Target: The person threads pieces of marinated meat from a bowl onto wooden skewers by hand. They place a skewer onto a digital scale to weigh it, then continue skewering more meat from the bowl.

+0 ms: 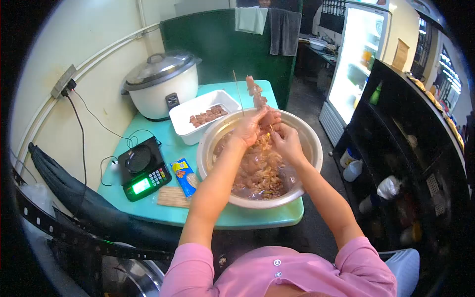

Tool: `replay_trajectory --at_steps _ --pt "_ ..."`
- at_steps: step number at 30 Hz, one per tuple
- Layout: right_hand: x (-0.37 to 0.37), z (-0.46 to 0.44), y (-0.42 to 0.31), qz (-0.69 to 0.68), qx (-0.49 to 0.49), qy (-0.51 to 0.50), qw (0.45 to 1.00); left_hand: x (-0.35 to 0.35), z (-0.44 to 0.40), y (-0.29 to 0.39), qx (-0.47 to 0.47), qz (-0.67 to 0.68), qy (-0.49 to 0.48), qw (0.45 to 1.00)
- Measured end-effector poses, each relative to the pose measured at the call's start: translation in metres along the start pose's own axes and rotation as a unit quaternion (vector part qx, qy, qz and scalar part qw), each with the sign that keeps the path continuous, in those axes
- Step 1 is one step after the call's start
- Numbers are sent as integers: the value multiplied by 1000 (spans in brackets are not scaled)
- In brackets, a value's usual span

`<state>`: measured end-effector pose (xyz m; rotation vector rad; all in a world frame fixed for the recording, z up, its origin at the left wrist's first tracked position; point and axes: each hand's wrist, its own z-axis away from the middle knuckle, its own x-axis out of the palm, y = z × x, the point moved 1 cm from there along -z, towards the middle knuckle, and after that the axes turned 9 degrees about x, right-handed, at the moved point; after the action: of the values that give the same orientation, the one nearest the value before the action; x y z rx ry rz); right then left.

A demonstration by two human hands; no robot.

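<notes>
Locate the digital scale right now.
Head view, person's left: the digital scale sits on the turquoise table, left of the blue packet and nearer the person than the rice cooker.

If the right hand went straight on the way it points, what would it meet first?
Most likely the fingers of the left hand and the meat they hold, just ahead of the right hand above the bowl. Depth is unclear from this single view.
</notes>
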<state>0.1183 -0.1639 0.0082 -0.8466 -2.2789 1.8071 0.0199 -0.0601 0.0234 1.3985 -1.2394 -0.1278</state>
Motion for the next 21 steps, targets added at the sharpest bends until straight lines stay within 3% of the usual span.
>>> replay_trajectory --at_steps 8,21 --pt "-4 0 1 -57 35 -39 997 8 4 0 -21 -77 12 997" --pt "-4 1 4 -133 91 -46 986 12 5 -6 -5 -78 -1 997"
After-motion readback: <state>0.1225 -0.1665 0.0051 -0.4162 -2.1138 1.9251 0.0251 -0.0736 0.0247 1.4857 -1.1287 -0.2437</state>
